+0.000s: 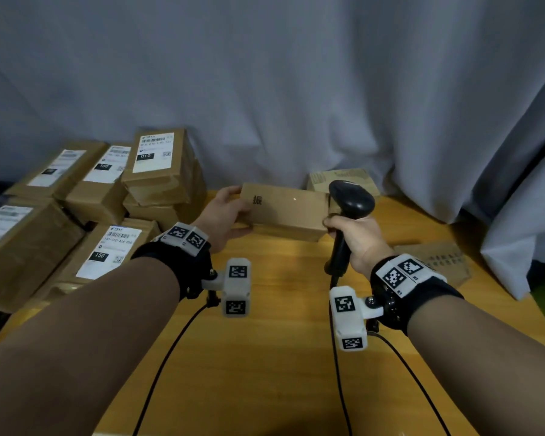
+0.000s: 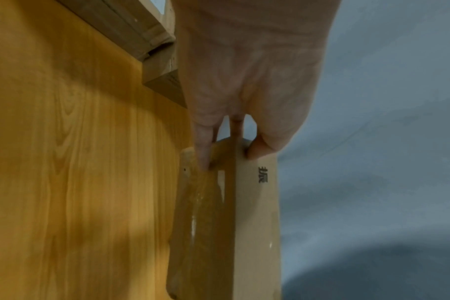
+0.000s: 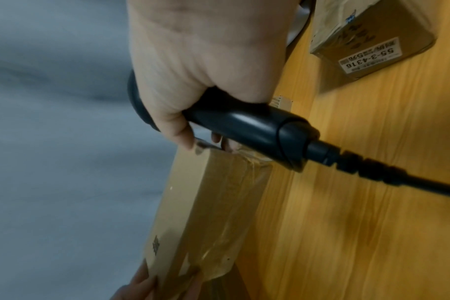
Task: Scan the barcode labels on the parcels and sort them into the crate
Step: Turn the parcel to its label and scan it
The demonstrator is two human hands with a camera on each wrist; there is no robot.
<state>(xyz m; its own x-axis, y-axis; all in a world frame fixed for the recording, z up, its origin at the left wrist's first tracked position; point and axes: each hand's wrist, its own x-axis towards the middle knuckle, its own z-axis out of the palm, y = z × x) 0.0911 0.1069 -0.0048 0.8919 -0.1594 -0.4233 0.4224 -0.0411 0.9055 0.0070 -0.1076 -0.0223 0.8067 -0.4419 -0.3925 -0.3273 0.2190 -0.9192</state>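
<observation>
A brown cardboard parcel [image 1: 287, 212] with one black printed character stands on edge at the far middle of the wooden table [image 1: 265, 357]. My left hand [image 1: 225, 212] grips its left end, thumb on top and fingers [image 2: 203, 150] on the taped side of the parcel [image 2: 254, 223]. My right hand [image 1: 351, 236] holds a black barcode scanner [image 1: 348, 215] by its handle, right at the parcel's right end; the fingertips touch that end of the parcel [image 3: 208, 203]. A small light dot shows on the parcel's top face. No barcode label is visible on it.
A stack of labelled brown parcels [image 1: 85, 209] fills the table's left side. Another box [image 1: 340, 180] stands behind the scanner, and a flat labelled parcel [image 1: 438, 259] lies at the right, also seen as the labelled parcel [image 3: 373, 38]. Grey curtain [image 1: 296, 89] hangs behind. Cables [image 1: 340, 388] cross the near table.
</observation>
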